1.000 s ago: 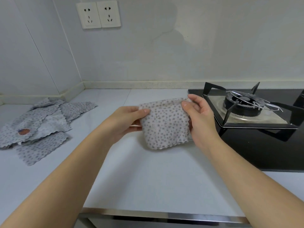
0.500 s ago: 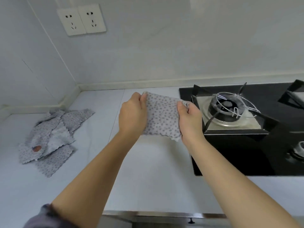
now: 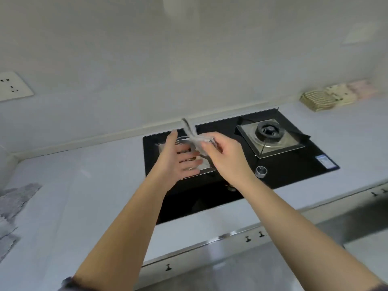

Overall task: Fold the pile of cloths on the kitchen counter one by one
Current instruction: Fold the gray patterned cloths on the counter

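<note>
1. Pinched between thumb and curled fingers of the right hand [image 3: 225, 158]: one folded cloth [image 3: 193, 137], bunched, a corner poking up toward 12 o'clock.
2. Held in the air over the left burner [image 3: 206, 168] of the hob [image 3: 294, 171], touching neither.
3. Spread wide and gripping nothing, just at 9 o'clock of the cloth: the left hand [image 3: 178, 160], palm turned toward it.
4. Lying loose at the far 9 o'clock edge of the tabletop [image 3: 84, 196]: the unfolded pile [image 3: 14, 204].
5. Blurred at 2 o'clock by the wall: perhaps a row [image 3: 327, 97] of finished pieces, too smeared to say.
6. Likely to lose the fold: a one-handed pinch on limp fabric, layers free to slide apart in transit.
7. Liable to drop onto the burner grate if the pinch slackens; snagging or grease to follow. No flame to be seen.
8. Also worth guarding against: a wrist nudging the knob [image 3: 261, 171] just at 4 o'clock of the right hand.
</note>
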### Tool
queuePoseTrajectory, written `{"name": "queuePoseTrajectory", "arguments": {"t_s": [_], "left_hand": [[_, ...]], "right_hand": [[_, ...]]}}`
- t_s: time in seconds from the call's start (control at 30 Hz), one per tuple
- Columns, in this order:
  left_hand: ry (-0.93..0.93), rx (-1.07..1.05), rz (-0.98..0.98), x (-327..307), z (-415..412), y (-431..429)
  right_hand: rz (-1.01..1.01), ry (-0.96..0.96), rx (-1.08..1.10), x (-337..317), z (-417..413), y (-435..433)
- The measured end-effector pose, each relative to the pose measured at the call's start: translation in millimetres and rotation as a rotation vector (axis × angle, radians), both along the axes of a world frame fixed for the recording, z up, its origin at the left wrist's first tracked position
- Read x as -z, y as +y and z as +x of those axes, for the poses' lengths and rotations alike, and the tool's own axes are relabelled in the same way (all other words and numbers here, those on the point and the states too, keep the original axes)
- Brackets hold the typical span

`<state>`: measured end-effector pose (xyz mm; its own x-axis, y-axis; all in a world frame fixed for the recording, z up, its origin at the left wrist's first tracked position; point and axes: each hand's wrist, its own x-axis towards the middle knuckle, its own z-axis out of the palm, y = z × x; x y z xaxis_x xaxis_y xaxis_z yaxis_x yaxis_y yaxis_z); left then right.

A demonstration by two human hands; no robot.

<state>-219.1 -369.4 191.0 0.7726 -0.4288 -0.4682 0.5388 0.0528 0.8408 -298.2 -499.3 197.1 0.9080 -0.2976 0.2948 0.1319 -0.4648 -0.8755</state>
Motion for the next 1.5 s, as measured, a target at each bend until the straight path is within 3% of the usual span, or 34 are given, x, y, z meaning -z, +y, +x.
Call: {"name": "queuePoseTrajectory", "arguments": {"t_s": [0.1, 0.2, 0.27, 0.37, 0.5, 0.57, 1.03, 1.13, 1.5], "left_hand": [[0.211, 0.017, -0.310, -5, -26, -63], [0.219, 0.041, -0.347, -4, -45, -119], [0.200, 0.069, -0.334, -2, -52, -158], [0.146, 0.102, -0.290, 1, -49, -212], [0.133, 0.247, -0.230, 1, -48, -289], [0.120, 0.288, -0.180, 2, -49, -339], [-0.477, 0.172, 0.361, 51, -28, -621], [-0.489, 0.130, 0.399, 66, -21, -669], [-0.307, -0.134, 0.745, 149, 69, -724]], "right_hand": [[-0.342, 0.076, -0.165, 8, -35, -56], [-0.549, 0.208, -0.274, 11, -63, -116], [-0.426, 0.170, -0.193, 12, -78, -159], [-0.083, 0.085, 0.127, 10, -87, -220], [0.536, 0.369, 0.239, 6, -74, -306], [0.700, 0.452, 0.260, 11, -67, -357], [0.714, 0.442, 0.455, 49, -46, -612], [0.645, 0.445, 0.468, 61, -30, -656], [0.525, 0.864, 0.109, 136, 100, -735]]}}
